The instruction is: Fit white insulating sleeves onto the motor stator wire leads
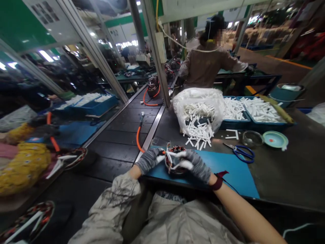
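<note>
On a blue mat in front of me stands a motor stator, a ring with copper windings and white sleeves inside. My left hand, in a grey glove with white fingertips, is closed at its left rim around the end of an orange cable. From the right, my right hand, gloved alike, reaches over the ring with fingers pinched on a thin white sleeve. Its lower fingers lie along the stator's inside. The exact grip of the fingertips is small and partly hidden.
White tubes spill from a plastic bag; more fill blue bins. Blue-handled scissors and a green lid lie right. Left runs a conveyor carrying another stator. A co-worker's yellow sleeve is far left; another person stands ahead.
</note>
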`<state>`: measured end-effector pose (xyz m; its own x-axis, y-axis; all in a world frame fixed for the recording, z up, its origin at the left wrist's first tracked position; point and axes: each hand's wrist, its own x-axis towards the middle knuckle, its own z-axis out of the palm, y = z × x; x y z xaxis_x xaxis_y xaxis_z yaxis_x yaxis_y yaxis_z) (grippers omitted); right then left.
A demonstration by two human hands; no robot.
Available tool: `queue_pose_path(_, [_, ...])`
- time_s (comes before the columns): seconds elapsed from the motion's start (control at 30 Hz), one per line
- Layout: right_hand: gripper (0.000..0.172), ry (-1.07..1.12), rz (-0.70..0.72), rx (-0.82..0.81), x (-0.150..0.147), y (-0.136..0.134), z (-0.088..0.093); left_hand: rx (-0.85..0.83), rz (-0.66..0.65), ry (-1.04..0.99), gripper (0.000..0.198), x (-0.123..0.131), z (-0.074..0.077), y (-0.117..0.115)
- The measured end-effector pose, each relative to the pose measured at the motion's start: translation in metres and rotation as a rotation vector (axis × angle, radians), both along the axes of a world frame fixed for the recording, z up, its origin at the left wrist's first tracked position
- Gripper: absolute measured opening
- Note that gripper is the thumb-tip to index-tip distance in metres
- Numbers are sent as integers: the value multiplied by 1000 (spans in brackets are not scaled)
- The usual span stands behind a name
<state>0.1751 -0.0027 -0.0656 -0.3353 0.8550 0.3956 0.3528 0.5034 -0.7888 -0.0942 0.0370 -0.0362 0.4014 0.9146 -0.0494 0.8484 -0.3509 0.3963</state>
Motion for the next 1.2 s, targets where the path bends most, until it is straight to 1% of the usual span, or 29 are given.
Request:
queue_pose_path(0.07, [53, 210, -40, -169, 5, 9, 3, -42, -18, -86, 31, -2, 9, -22])
queue_pose_path(0.1, [56, 248, -50, -210, 7, 14, 5, -60, -13, -133, 33, -1, 12, -30])
queue_pose_path(0.17, [55, 250, -54, -248, 13, 20, 9, -101, 14, -236, 32, 2, 13, -40])
queue_pose_path(0.23, [52, 257, -39, -292, 23, 20, 12, -171, 11, -354, 31, 6, 10, -43])
queue_pose_path(0.3, [50, 245, -18, -322, 37, 13, 13, -217, -19, -508, 36, 8, 8, -42])
queue_pose_path(0.33, [50, 232, -8, -329, 44, 8, 14, -202, -33, -575, 40, 10, 9, -42])
queue_pose_path(0.4, [50, 195, 5, -321, 55, -1, 14, -88, -48, -653, 47, 17, 16, -41])
queue_pose_path(0.47, [51, 170, 9, -309, 59, -5, 14, 36, -98, -612, 48, 31, 25, -38])
queue_pose_path(0.53, [53, 174, 11, -320, 53, -4, 13, 64, -199, -446, 46, 52, 30, -34])
queue_pose_path(0.57, [55, 184, 4, -330, 49, -2, 12, 65, -228, -345, 45, 63, 30, -32])
queue_pose_path(0.63, [56, 203, -10, -353, 41, 5, 10, 102, -204, -193, 42, 79, 26, -29])
queue_pose_path(0.67, [57, 214, -9, -367, 38, 9, 10, 132, -170, -158, 42, 83, 22, -29])
queue_pose_path(0.73, [57, 248, 26, -416, 35, 17, 11, 158, -122, -154, 42, 82, 15, -28])
queue_pose_path(0.77, [56, 263, 63, -446, 36, 21, 13, 133, -129, -172, 41, 78, 13, -28])
queue_pose_path(0.83, [53, 256, 152, -490, 39, 28, 19, 25, -177, -238, 39, 67, 12, -28])
queue_pose_path(0.9, [49, 186, 252, -518, 42, 36, 30, -105, -226, -333, 37, 57, 13, -29])
queue_pose_path(0.97, [48, 92, 356, -585, 43, 42, 42, -187, -226, -419, 35, 51, 14, -32])
queue_pose_path(1.0, [49, 43, 405, -642, 42, 44, 47, -200, -209, -444, 34, 50, 14, -33])
queue_pose_path(1.07, [49, -30, 447, -749, 38, 44, 55, -167, -164, -453, 30, 49, 11, -37])
queue_pose_path(1.13, [50, -48, 411, -811, 33, 39, 57, -85, -132, -429, 29, 50, 6, -41])
queue_pose_path(1.2, [48, -11, 358, -831, 28, 31, 55, -13, -131, -418, 29, 51, 2, -45])
